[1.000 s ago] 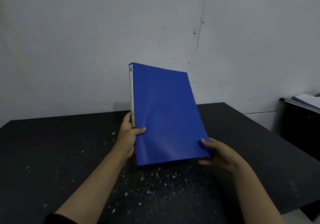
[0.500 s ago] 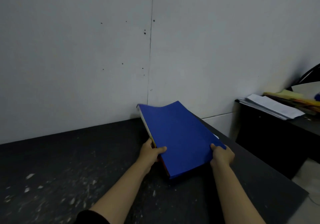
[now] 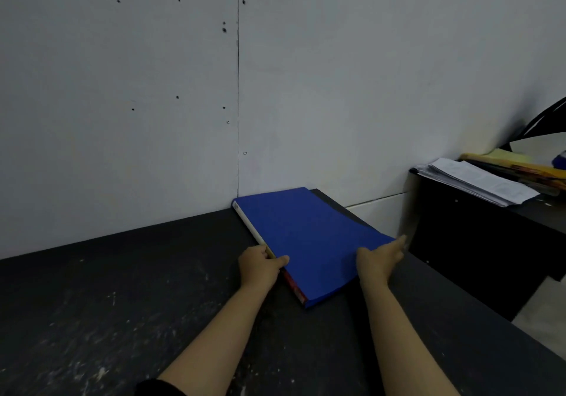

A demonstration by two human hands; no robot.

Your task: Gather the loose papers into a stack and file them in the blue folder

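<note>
Closed blue folder [image 3: 306,242] lying flat on the dark tabletop [image 3: 122,303], far corner against the grey wall [image 3: 306,74], white spine strip along its left edge, red showing at the near corner. Contents hidden by the cover; impossible to tell whether any papers are inside. Left hand [image 3: 260,265] grasping the spine edge, thumb laid over the cover, fingers tucked out of sight beyond the spine. Right hand [image 3: 378,258] at the folder's right edge, stretched forward, fingers [image 3: 398,244] blurred and seemingly extended; hard to tell whether touching the cover or just beside it. Both forearms reaching in from the bottom, a dark sleeve [image 3: 159,388] cut off at the lower edge. On a separate black side table [image 3: 477,242] to the right, a stack of white papers [image 3: 477,181] beside yellow and orange items [image 3: 520,167], partly cut off.
</note>
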